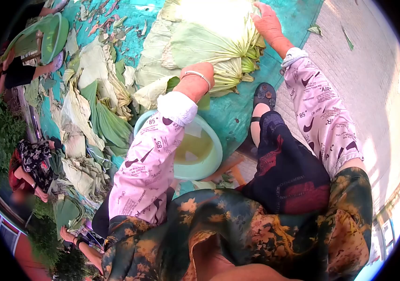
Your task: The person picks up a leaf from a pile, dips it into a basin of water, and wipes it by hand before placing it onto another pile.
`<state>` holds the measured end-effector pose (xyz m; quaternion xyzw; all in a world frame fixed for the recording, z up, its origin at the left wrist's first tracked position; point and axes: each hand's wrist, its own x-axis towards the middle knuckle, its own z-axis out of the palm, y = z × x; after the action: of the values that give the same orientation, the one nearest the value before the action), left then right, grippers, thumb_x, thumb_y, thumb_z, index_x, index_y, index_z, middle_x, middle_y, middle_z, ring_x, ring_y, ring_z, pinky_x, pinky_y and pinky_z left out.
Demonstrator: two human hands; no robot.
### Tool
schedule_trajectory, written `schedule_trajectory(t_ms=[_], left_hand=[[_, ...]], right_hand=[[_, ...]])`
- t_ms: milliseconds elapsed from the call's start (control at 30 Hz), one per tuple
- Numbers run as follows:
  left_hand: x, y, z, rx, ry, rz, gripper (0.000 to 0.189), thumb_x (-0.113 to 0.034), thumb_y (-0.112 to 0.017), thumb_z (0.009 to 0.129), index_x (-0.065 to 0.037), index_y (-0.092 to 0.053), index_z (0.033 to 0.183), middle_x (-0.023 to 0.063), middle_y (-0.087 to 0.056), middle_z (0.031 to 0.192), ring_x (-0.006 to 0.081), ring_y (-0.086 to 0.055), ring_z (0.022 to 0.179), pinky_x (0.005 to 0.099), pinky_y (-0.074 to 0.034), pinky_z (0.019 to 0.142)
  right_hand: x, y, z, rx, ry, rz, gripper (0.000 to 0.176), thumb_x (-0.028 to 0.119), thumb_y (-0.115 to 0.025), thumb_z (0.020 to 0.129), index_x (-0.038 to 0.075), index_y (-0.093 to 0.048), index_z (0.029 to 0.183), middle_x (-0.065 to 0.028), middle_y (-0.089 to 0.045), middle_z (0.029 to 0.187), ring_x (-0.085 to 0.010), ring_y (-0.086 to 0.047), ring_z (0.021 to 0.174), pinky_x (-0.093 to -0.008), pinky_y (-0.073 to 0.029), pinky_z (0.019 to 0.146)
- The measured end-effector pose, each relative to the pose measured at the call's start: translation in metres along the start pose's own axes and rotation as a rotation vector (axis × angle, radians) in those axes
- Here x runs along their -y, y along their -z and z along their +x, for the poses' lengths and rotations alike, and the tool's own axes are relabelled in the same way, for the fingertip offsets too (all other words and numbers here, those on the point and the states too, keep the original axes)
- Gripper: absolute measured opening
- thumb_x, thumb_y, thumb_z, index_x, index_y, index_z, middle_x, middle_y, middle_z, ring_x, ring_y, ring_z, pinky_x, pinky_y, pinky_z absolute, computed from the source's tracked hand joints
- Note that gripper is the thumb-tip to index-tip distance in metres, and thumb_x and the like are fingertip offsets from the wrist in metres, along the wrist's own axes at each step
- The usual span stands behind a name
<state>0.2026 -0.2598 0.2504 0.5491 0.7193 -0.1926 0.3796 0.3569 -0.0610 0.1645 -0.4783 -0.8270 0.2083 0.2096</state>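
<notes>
A stack of large pale green leaves (195, 47) lies on a turquoise sheet in front of me, with gathered stem ends (249, 63) toward the right. My left hand (196, 79), a bracelet at its wrist, is curled at the near edge of the stack. It seems closed on a folded leaf (155, 93); its fingertips are hidden. At the stack's far right edge my right hand (269, 24) touches the leaves, thumb and finger apart. Glare washes out the leaf surface there. Below my left forearm stands a pale green basin (216, 157) holding murky yellowish liquid.
Loose, wilted leaves (92, 93) are heaped on the left of the turquoise sheet (228, 117). Other people sit at the far left, one near a green basin (55, 40); another person's hand (67, 234) touches leaves at lower left. Grey paving (373, 103) lies right.
</notes>
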Motion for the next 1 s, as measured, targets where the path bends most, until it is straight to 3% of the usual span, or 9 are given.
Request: schedule_trajectory(t_ms=[67,167,233,400,500,667,767,900,1000], left_hand=[[0.018,0.013,-0.015,-0.201,-0.034,-0.219,0.027,-0.021,-0.062,0.074,-0.002,-0.063,0.093,0.0154,-0.063,0.093,0.0304,-0.061,0.084,0.0363,-0.048,0.073],[0.066,0.012,-0.027,-0.448,-0.078,-0.848,0.034,-0.027,-0.068,0.072,0.000,-0.062,0.092,0.0131,-0.064,0.080,0.0244,-0.061,0.070,0.0337,-0.048,0.066],[0.083,0.026,-0.056,-0.517,-0.006,-1.250,0.028,-0.020,-0.070,0.074,0.001,-0.062,0.091,0.0050,-0.064,0.077,0.0106,-0.057,0.066,0.0262,-0.047,0.061],[0.090,0.032,-0.129,-0.722,0.045,-1.661,0.029,-0.019,-0.071,0.074,0.000,-0.060,0.094,0.0057,-0.063,0.083,0.0141,-0.059,0.069,0.0270,-0.050,0.065],[0.096,0.015,-0.155,-0.841,0.018,-1.812,0.031,-0.019,-0.071,0.074,0.000,-0.059,0.096,0.0071,-0.063,0.086,0.0151,-0.060,0.073,0.0288,-0.051,0.066],[0.114,-0.015,-0.182,-0.923,-0.037,-2.201,0.039,-0.019,-0.067,0.078,0.001,-0.051,0.108,0.0123,-0.060,0.098,0.0228,-0.061,0.082,0.0359,-0.052,0.072],[0.132,-0.035,-0.187,-0.837,-0.167,-2.399,0.039,-0.021,-0.064,0.080,0.000,-0.050,0.110,0.0136,-0.059,0.101,0.0244,-0.060,0.086,0.0384,-0.052,0.074],[0.145,-0.050,-0.190,-0.774,-0.277,-2.460,0.039,-0.026,-0.062,0.082,-0.003,-0.049,0.112,0.0118,-0.058,0.103,0.0252,-0.059,0.090,0.0403,-0.051,0.076],[0.145,-0.054,-0.201,-0.799,-0.308,-2.434,0.040,-0.028,-0.062,0.082,-0.005,-0.050,0.112,0.0095,-0.058,0.104,0.0239,-0.058,0.091,0.0390,-0.051,0.076]], right_hand=[[0.035,-0.008,-0.018,0.041,0.285,-0.032,0.037,0.019,-0.057,0.078,0.010,-0.050,0.113,-0.0126,-0.053,0.110,-0.0318,-0.051,0.098,-0.0370,-0.041,0.086],[0.082,-0.007,-0.056,0.568,0.387,0.105,0.036,0.023,-0.055,0.083,0.007,-0.049,0.115,-0.0121,-0.055,0.108,-0.0271,-0.053,0.100,-0.0363,-0.041,0.088],[0.110,0.000,-0.062,0.713,0.186,0.499,0.039,0.025,-0.055,0.085,0.004,-0.048,0.116,-0.0121,-0.055,0.109,-0.0228,-0.052,0.103,-0.0337,-0.041,0.090],[0.193,0.048,-0.070,0.971,0.132,0.907,0.045,0.028,-0.056,0.085,0.000,-0.046,0.118,-0.0137,-0.055,0.110,-0.0191,-0.052,0.104,-0.0318,-0.040,0.092],[0.237,0.065,-0.088,0.847,0.468,0.651,0.043,0.026,-0.061,0.081,0.003,-0.049,0.115,-0.0125,-0.056,0.108,-0.0231,-0.054,0.103,-0.0327,-0.041,0.090],[0.287,0.086,-0.084,0.043,1.007,0.468,0.025,0.025,-0.061,0.077,0.008,-0.053,0.094,-0.0089,-0.056,0.089,-0.0283,-0.054,0.084,-0.0368,-0.044,0.071],[0.315,0.091,-0.096,0.434,1.032,0.318,0.025,0.020,-0.064,0.075,0.007,-0.054,0.094,-0.0084,-0.056,0.084,-0.0256,-0.057,0.081,-0.0339,-0.046,0.072],[0.341,0.063,-0.119,0.547,1.118,0.055,0.026,0.024,-0.066,0.073,0.009,-0.051,0.089,-0.0075,-0.055,0.079,-0.0262,-0.056,0.073,-0.0344,-0.046,0.065],[0.352,0.048,-0.120,0.651,0.971,0.106,0.025,0.021,-0.067,0.073,0.008,-0.049,0.085,-0.0083,-0.055,0.079,-0.0262,-0.057,0.074,-0.0348,-0.046,0.065]])
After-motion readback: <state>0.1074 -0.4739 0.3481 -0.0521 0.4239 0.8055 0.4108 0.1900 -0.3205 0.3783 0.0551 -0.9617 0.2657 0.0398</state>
